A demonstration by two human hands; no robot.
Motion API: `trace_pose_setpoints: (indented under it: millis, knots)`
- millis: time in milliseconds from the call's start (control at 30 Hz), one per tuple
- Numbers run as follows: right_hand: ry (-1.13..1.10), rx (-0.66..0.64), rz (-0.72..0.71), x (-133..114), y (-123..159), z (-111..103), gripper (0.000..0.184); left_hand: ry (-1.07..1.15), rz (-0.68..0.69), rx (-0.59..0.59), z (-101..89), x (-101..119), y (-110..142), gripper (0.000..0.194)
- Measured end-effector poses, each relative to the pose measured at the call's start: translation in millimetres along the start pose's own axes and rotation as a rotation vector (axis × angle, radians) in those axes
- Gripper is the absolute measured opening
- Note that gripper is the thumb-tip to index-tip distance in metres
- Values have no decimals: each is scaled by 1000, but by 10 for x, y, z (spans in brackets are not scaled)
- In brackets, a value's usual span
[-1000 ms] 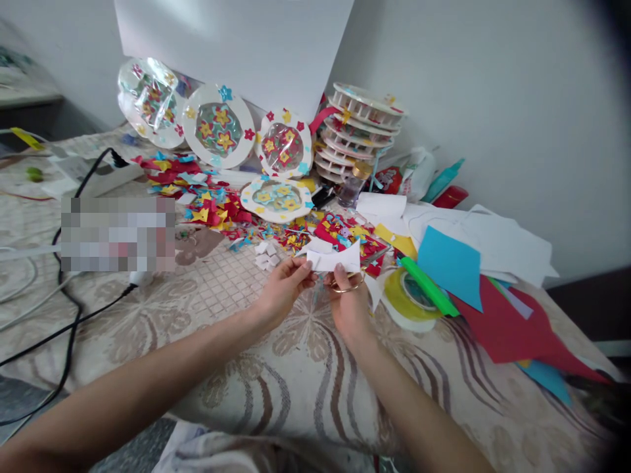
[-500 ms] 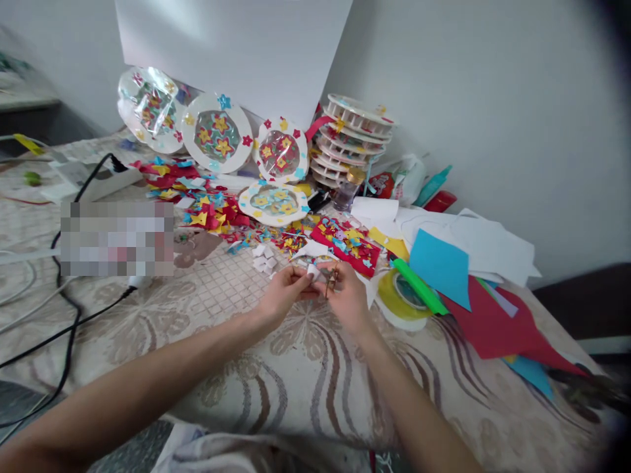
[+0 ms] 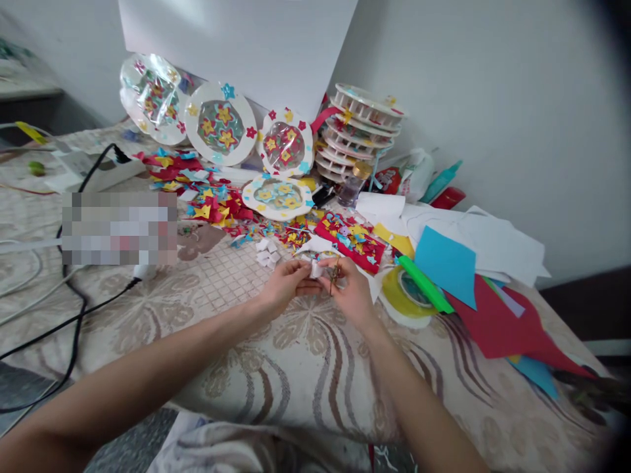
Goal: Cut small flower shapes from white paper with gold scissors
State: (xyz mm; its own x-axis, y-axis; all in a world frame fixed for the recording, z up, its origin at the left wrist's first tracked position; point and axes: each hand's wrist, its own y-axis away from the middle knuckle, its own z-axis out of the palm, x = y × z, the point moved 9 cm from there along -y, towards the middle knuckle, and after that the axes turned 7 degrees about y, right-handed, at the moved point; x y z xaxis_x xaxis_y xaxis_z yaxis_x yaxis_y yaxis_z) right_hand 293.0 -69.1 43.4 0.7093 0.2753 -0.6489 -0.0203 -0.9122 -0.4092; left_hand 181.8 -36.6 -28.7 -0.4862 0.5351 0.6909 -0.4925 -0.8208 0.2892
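Observation:
Between my fingertips is a small folded or rolled piece of white paper [image 3: 316, 269]. My left hand [image 3: 288, 284] pinches it from the left, closed. From the other side my right hand [image 3: 351, 292] presses against it, fingers closed, with gold-coloured scissors [image 3: 334, 276] hooked on the same hand; their blades are mostly hidden. Just left of the hands lies a small heap of white paper pieces [image 3: 267, 253]. Behind the fingers sits a curved white paper offcut [image 3: 318, 246].
Colourful scraps [image 3: 211, 205] and a red sheet with bits [image 3: 352, 242] lie beyond. Decorated round frames [image 3: 246, 131] lean at the back beside stacked rings [image 3: 362, 131]. To the right are a tape roll [image 3: 394, 289], a green cutter [image 3: 424, 284] and coloured sheets [image 3: 493, 322]. Black cables [image 3: 79, 315] run left.
A second ago the white paper was a flat strip stretched between both hands. It is now folded small between the fingertips, and the hands have drawn closer together.

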Motion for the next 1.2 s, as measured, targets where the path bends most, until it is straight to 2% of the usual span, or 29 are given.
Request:
trace_pose_setpoints:
  millis: [400, 800, 1067, 1200]
  knots:
    - [24, -43, -108, -67, 4, 8, 27, -2, -15, -95, 29, -23, -32, 12]
    - [81, -32, -220, -193, 24, -19, 23, 8, -74, -5, 30, -1, 4, 12]
    - [132, -41, -254, -242, 31, -20, 24, -22, -22, -90, 50, 24, 2, 10]
    - [129, -37, -260, -228, 33, -14, 24, -94, 16, -139, 50, 18, -12, 20]
